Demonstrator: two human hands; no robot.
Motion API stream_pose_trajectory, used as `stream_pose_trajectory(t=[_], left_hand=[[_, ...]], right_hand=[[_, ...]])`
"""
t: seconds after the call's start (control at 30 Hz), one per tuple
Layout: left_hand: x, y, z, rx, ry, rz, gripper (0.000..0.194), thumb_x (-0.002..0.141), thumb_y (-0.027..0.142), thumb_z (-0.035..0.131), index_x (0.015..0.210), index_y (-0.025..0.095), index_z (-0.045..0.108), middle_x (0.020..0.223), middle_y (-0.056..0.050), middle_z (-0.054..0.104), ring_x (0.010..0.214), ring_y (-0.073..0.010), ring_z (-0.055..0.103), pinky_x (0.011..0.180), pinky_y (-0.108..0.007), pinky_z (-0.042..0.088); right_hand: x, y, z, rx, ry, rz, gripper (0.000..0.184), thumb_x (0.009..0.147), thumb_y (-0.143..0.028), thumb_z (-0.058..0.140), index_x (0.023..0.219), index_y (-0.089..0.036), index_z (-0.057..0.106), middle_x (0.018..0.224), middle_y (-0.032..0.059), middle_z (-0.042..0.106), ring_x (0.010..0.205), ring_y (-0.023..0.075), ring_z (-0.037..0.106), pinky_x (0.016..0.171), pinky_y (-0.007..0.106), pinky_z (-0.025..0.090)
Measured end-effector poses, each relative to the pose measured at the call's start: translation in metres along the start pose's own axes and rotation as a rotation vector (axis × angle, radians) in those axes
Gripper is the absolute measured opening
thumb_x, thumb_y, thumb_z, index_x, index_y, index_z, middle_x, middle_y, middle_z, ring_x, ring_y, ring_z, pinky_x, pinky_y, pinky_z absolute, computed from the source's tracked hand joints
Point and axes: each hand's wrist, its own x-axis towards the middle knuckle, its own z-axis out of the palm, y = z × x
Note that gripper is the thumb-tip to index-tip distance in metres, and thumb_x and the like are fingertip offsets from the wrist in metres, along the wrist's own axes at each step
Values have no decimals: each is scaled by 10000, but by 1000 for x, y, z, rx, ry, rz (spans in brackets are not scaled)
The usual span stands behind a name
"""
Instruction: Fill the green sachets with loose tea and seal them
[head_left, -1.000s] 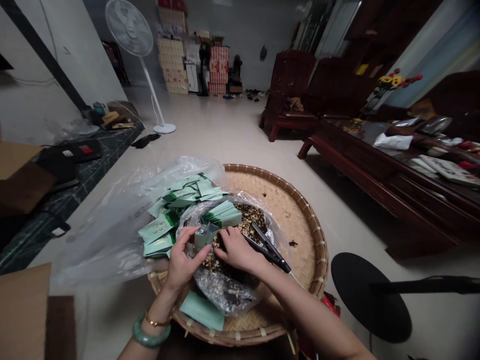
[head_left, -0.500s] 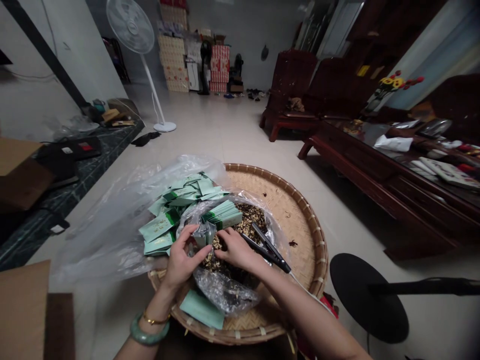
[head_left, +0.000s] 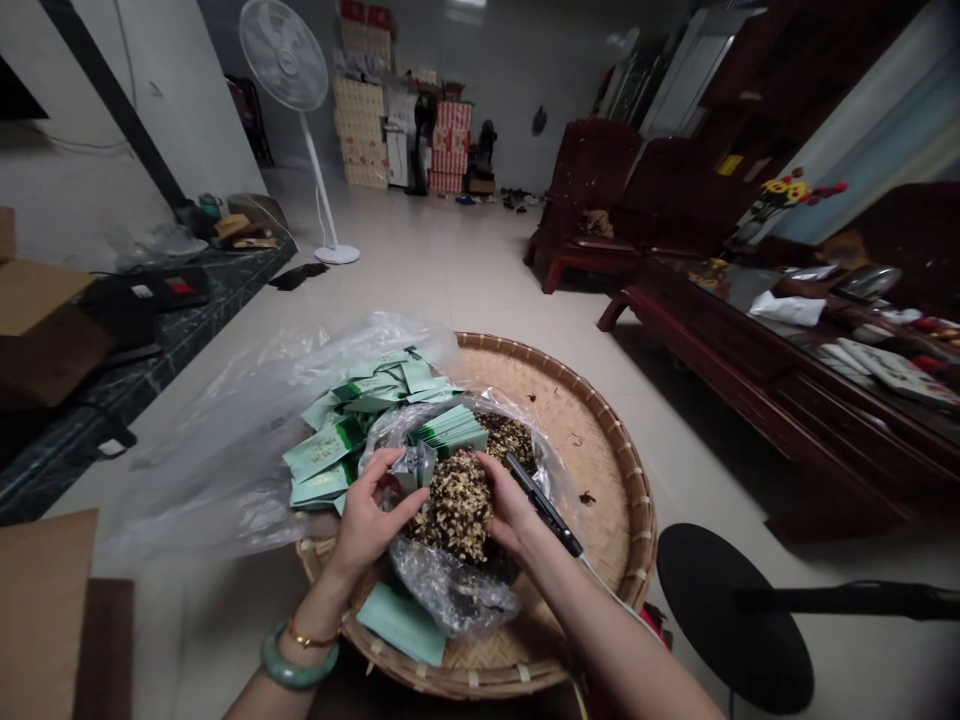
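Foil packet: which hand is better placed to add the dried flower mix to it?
Probably the right: the right hand is against the mound of dried flower mix, while the left hand is holding the foil packet.

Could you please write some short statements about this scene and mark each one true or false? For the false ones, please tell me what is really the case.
1. A green bangle is on the wrist of the left hand. True.
2. The loose speckled mixture lies directly on the round bamboo tray. False: it is inside a clear plastic bag.
3. The tray is woven. True.
4. The black tool lies on the floor, far from the tray. False: it lies over the tray, beside the right hand.
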Motion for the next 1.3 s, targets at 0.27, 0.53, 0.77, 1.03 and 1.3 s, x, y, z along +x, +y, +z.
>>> stream_pose_trajectory(t=[0.27, 0.53, 0.77, 1.03, 1.3], left_hand=[[0, 13, 2, 93, -28, 116, 358, 707, 338, 704, 1022, 179, 638, 1045, -78, 617, 980, -228, 597, 733, -291, 518], [1, 16, 5, 191, -54, 193, 341, 717, 295, 714, 1036, 193, 647, 1028, -77, 628, 939, -223, 612, 664, -282, 522], [1, 14, 16, 251, -82, 236, 376, 710, 323, 744, 1039, 173, 640, 1000, -77, 629, 910, -215, 619, 698, -303, 531], [0, 19, 28, 379, -85, 274, 504, 788, 288, 661, 1257, 201, 501, 981, -63, 611, 789, -181, 612, 592, -276, 523], [10, 27, 26, 636, -290, 630, 459, 867, 264, 581, 1313, 251, 473, 992, -64, 589, 882, -200, 600, 773, -338, 529]], right_hand=[[-4, -3, 4, 174, -81, 25, 214, 755, -408, 534, 805, -201, 558, 707, 41, 692, 823, 251, 684, 752, 425, 539], [-4, -6, 7, 175, -35, -119, 161, 722, -364, 604, 725, -213, 548, 712, 17, 694, 797, 235, 685, 751, 410, 540], [-11, -18, 11, 225, 15, -204, 143, 732, -340, 622, 710, -215, 558, 623, -14, 662, 692, 205, 675, 725, 386, 556], [-14, -31, 8, 252, 42, -287, 128, 759, -300, 627, 687, -212, 569, 624, -23, 645, 612, 157, 635, 681, 335, 568], [-15, -40, 16, 241, 21, -309, 123, 781, -281, 609, 688, -209, 572, 643, -12, 647, 646, 164, 632, 675, 332, 569]])
